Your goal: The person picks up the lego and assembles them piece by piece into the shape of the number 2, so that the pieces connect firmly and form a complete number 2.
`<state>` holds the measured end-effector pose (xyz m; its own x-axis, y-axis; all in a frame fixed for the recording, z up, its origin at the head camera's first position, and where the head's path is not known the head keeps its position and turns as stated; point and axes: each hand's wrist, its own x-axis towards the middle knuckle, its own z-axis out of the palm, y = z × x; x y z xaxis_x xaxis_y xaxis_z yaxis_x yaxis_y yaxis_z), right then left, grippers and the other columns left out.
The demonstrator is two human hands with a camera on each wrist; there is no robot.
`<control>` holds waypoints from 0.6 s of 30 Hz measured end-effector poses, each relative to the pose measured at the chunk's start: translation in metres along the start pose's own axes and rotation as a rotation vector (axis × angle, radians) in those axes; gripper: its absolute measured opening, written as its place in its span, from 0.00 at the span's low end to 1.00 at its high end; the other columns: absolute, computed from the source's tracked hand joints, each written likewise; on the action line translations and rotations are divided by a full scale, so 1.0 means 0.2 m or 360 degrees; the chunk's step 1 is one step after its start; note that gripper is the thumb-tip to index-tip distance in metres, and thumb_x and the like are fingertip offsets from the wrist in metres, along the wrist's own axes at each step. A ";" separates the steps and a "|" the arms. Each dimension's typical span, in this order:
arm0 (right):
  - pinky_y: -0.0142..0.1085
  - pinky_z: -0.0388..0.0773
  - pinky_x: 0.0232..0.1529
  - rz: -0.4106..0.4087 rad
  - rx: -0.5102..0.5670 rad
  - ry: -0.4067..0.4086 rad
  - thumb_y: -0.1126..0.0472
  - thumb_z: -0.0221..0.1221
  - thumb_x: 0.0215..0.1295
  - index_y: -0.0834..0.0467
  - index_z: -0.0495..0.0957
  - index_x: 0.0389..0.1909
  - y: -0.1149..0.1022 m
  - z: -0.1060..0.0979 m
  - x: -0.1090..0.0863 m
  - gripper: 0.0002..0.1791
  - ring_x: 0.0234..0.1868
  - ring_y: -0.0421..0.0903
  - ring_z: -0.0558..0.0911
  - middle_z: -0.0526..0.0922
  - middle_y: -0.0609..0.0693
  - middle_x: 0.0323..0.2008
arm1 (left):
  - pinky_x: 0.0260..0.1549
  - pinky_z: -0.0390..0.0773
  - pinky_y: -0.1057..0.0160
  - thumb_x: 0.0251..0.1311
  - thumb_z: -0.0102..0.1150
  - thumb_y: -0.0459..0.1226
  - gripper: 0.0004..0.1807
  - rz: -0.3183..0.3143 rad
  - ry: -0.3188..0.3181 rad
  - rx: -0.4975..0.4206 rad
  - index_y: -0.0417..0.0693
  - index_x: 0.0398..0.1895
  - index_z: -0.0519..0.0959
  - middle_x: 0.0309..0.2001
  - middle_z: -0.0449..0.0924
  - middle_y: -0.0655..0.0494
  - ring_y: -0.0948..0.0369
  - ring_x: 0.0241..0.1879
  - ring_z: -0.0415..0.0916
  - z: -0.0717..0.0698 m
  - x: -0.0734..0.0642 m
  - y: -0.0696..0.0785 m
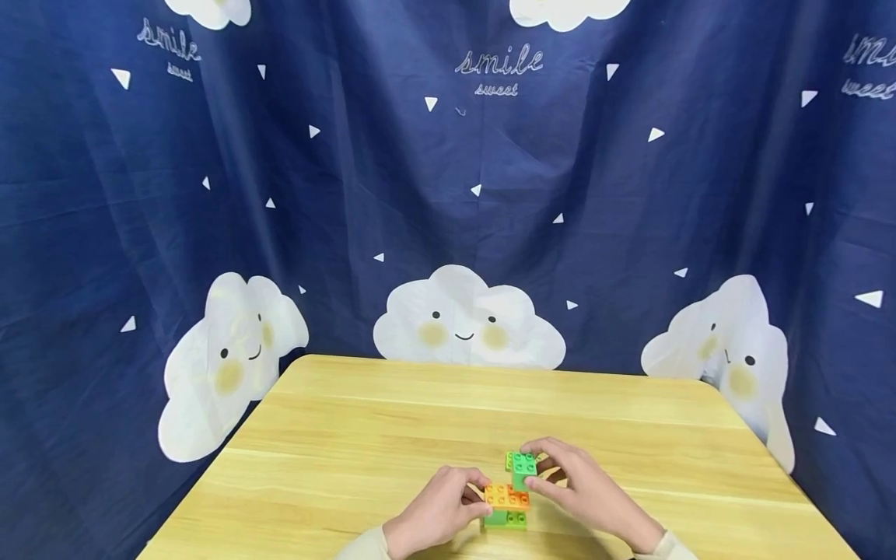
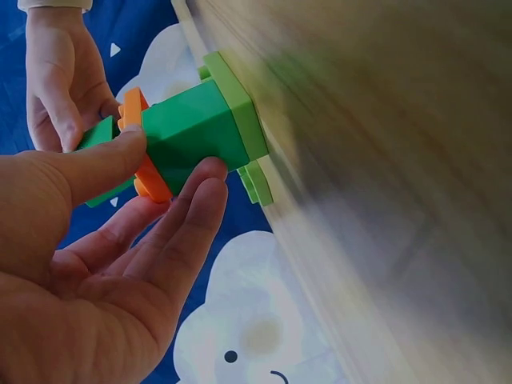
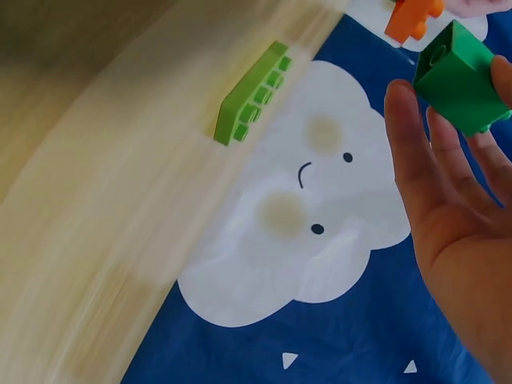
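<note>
My left hand (image 1: pixel 435 507) pinches an orange studded toy brick (image 1: pixel 498 495) at its left end. That flat brick sits on a green block (image 2: pixel 196 124), which stands on a light green flat brick (image 1: pixel 517 521) on the table. In the left wrist view, the left thumb lies at the orange brick and fingertips touch the green block. My right hand (image 1: pixel 581 491) holds a second green block (image 1: pixel 524 468) between thumb and fingers, close over the far side of the orange brick. Its hollow underside shows in the right wrist view, apart from the orange brick.
Another light green flat brick (image 3: pixel 250 98) lies on the table, studs up, just beyond the stack. The wooden table (image 1: pixel 350 435) reaches back to a dark blue curtain (image 1: pixel 336 194) printed with clouds.
</note>
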<state>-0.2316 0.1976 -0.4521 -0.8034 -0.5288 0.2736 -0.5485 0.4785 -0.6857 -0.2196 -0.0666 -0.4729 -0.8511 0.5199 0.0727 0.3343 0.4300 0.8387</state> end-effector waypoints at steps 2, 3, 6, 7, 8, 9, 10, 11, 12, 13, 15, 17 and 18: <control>0.33 0.85 0.41 -0.0006 0.0007 -0.0031 0.47 0.61 0.74 0.50 0.77 0.59 -0.01 0.00 0.00 0.19 0.45 0.39 0.86 0.83 0.45 0.52 | 0.35 0.83 0.73 0.63 0.70 0.35 0.13 -0.0001 0.0005 -0.0006 0.42 0.49 0.84 0.43 0.87 0.57 0.69 0.35 0.85 0.00 0.00 0.00; 0.32 0.85 0.41 -0.0003 0.0011 -0.0043 0.47 0.61 0.74 0.50 0.77 0.59 -0.01 0.01 0.00 0.19 0.45 0.39 0.86 0.83 0.46 0.52 | 0.34 0.83 0.73 0.63 0.70 0.35 0.13 0.0000 0.0008 -0.0004 0.42 0.49 0.84 0.43 0.87 0.57 0.69 0.35 0.85 0.00 0.00 0.00; 0.32 0.85 0.42 0.0007 0.0017 -0.0064 0.46 0.61 0.74 0.50 0.77 0.58 -0.02 0.01 -0.01 0.18 0.45 0.38 0.86 0.83 0.46 0.52 | 0.34 0.83 0.73 0.63 0.70 0.34 0.13 0.0002 0.0010 0.0002 0.42 0.49 0.84 0.42 0.87 0.57 0.70 0.35 0.85 0.00 0.00 0.01; 0.32 0.85 0.42 0.0010 0.0021 -0.0068 0.46 0.61 0.74 0.50 0.77 0.58 -0.02 0.01 -0.01 0.18 0.45 0.38 0.86 0.83 0.46 0.52 | 0.34 0.83 0.73 0.63 0.70 0.34 0.12 0.0004 0.0011 0.0004 0.42 0.49 0.84 0.42 0.87 0.57 0.70 0.35 0.85 0.00 0.00 0.01; 0.32 0.85 0.42 0.0011 0.0026 -0.0071 0.46 0.61 0.73 0.50 0.77 0.58 -0.02 0.01 -0.01 0.18 0.45 0.38 0.86 0.83 0.46 0.51 | 0.34 0.83 0.73 0.63 0.70 0.34 0.13 0.0006 0.0011 0.0006 0.42 0.49 0.84 0.43 0.87 0.57 0.70 0.35 0.85 0.00 0.01 0.01; 0.32 0.85 0.42 0.0016 0.0032 -0.0077 0.46 0.61 0.73 0.49 0.77 0.58 -0.02 0.01 -0.01 0.18 0.45 0.38 0.86 0.83 0.46 0.51 | 0.34 0.83 0.73 0.63 0.70 0.34 0.12 0.0010 0.0011 0.0008 0.42 0.49 0.84 0.43 0.87 0.57 0.70 0.35 0.85 0.00 0.01 0.01; 0.33 0.85 0.42 0.0015 0.0040 -0.0084 0.46 0.61 0.73 0.49 0.77 0.58 -0.02 0.01 -0.01 0.18 0.45 0.38 0.86 0.83 0.46 0.51 | 0.34 0.83 0.73 0.63 0.70 0.34 0.13 0.0014 0.0011 0.0009 0.42 0.49 0.84 0.43 0.87 0.57 0.70 0.35 0.85 0.00 0.01 0.01; 0.33 0.85 0.42 0.0018 0.0047 -0.0092 0.46 0.61 0.73 0.49 0.77 0.57 -0.02 0.01 -0.01 0.18 0.45 0.38 0.85 0.83 0.46 0.51 | 0.34 0.83 0.73 0.63 0.70 0.34 0.12 0.0019 0.0012 0.0010 0.41 0.49 0.84 0.43 0.87 0.57 0.70 0.35 0.85 0.00 0.01 0.01; 0.33 0.85 0.42 0.0018 0.0055 -0.0100 0.46 0.61 0.73 0.49 0.76 0.57 -0.03 0.02 -0.01 0.18 0.45 0.38 0.85 0.83 0.46 0.51 | 0.34 0.83 0.73 0.63 0.70 0.34 0.12 0.0024 0.0013 0.0010 0.41 0.49 0.84 0.43 0.87 0.56 0.70 0.35 0.85 0.00 0.01 0.01; 0.33 0.85 0.42 0.0017 0.0061 -0.0107 0.46 0.61 0.73 0.49 0.76 0.57 -0.03 0.02 -0.01 0.18 0.45 0.38 0.85 0.83 0.46 0.51 | 0.34 0.83 0.73 0.63 0.70 0.34 0.12 0.0026 0.0013 0.0009 0.41 0.48 0.84 0.43 0.87 0.56 0.70 0.35 0.85 0.00 0.01 0.01; 0.33 0.85 0.42 0.0010 0.0067 -0.0120 0.46 0.61 0.73 0.49 0.76 0.57 -0.02 0.02 -0.01 0.17 0.46 0.38 0.85 0.83 0.46 0.51 | 0.34 0.83 0.73 0.63 0.70 0.34 0.12 0.0029 0.0014 0.0007 0.41 0.48 0.84 0.43 0.87 0.56 0.69 0.35 0.85 0.00 0.00 0.01; 0.33 0.85 0.42 0.0007 0.0070 -0.0129 0.46 0.61 0.73 0.49 0.76 0.56 -0.02 0.03 -0.01 0.17 0.46 0.38 0.85 0.83 0.46 0.51 | 0.34 0.83 0.73 0.63 0.70 0.34 0.12 0.0028 0.0013 0.0005 0.41 0.48 0.84 0.43 0.87 0.56 0.69 0.35 0.85 0.00 0.00 0.01; 0.33 0.85 0.42 0.0005 0.0073 -0.0134 0.47 0.61 0.73 0.49 0.76 0.56 -0.02 0.03 -0.01 0.17 0.46 0.38 0.85 0.83 0.46 0.51 | 0.34 0.83 0.73 0.62 0.70 0.34 0.13 0.0027 0.0013 0.0007 0.40 0.48 0.84 0.43 0.87 0.56 0.69 0.35 0.85 -0.01 0.00 0.01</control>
<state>-0.2271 0.1925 -0.4543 -0.7819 -0.5851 0.2151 -0.5331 0.4486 -0.7173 -0.2193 -0.0665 -0.4706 -0.8484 0.5214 0.0914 0.3507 0.4243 0.8348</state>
